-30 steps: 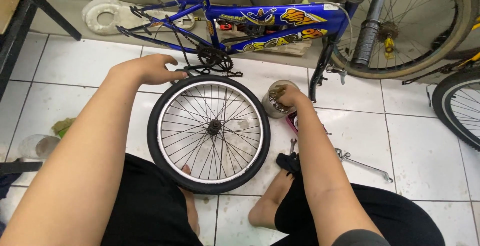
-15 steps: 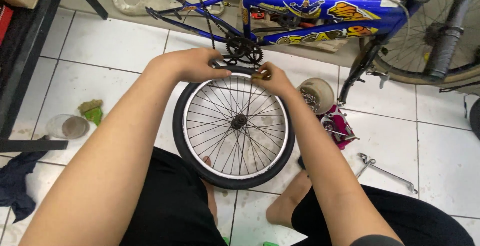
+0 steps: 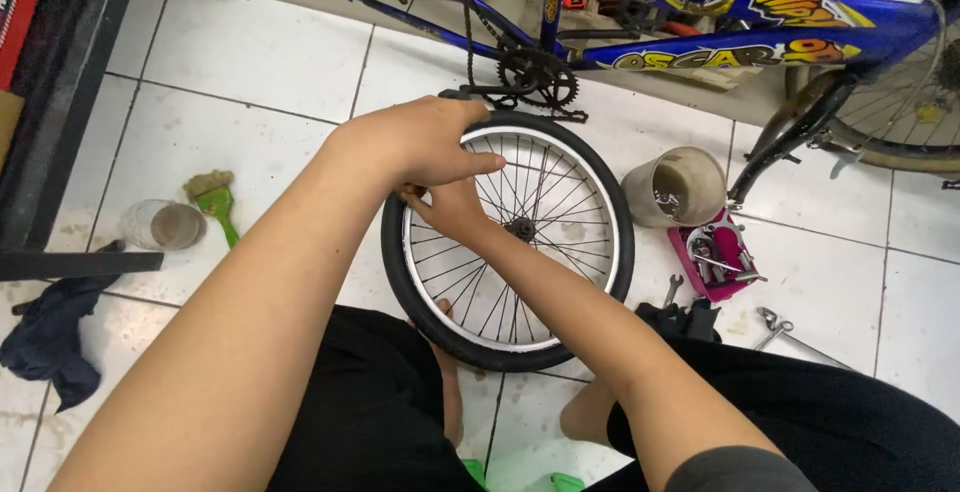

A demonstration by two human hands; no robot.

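Behind us leans the blue bicycle frame with yellow decals [image 3: 700,22], its chain and sprocket just past the small black-tyred bicycle wheel with silver rim and thin wire spokes [image 3: 600,212], which stands on the white tiled floor [image 3: 230,82] between our knees. We judge the wheel light and stiff; the rubber offers grip, the spokes would bend, so the tyre and rim are the places to hold. Our left hand [image 3: 420,142] clasps the tyre's top edge; our right hand [image 3: 450,210] pinches something at the spokes inside the rim. Right of the wheel stand a dirty beige plastic cup [image 3: 675,187] and a pink tray of metal parts [image 3: 715,252], close enough to knock.
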